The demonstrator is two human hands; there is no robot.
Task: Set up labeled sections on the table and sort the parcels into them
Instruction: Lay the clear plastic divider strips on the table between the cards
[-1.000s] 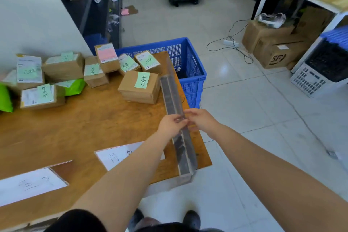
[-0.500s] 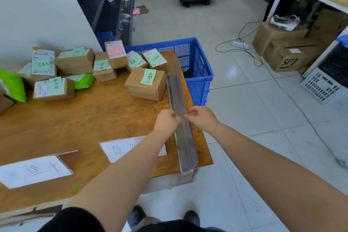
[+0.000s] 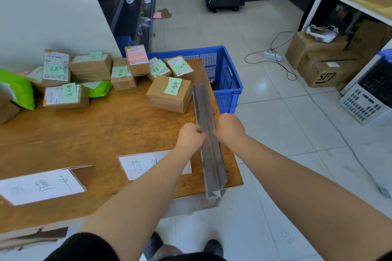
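Both hands grip a long clear acrylic strip (image 3: 209,133) near its middle, the left hand (image 3: 190,136) on its left side and the right hand (image 3: 229,128) on its right, fingers curled onto it. The strip runs along the right edge of the wooden bench (image 3: 95,133), its near end jutting past the front edge. Two white paper labels lie near the front: one (image 3: 42,186) at the left, another (image 3: 137,164) partly hidden under the left forearm. Cardboard parcels (image 3: 169,94) with green sticky notes crowd the far side, beside a green bag (image 3: 19,89). A blue crate (image 3: 224,74) stands on the floor past the bench's far right corner.
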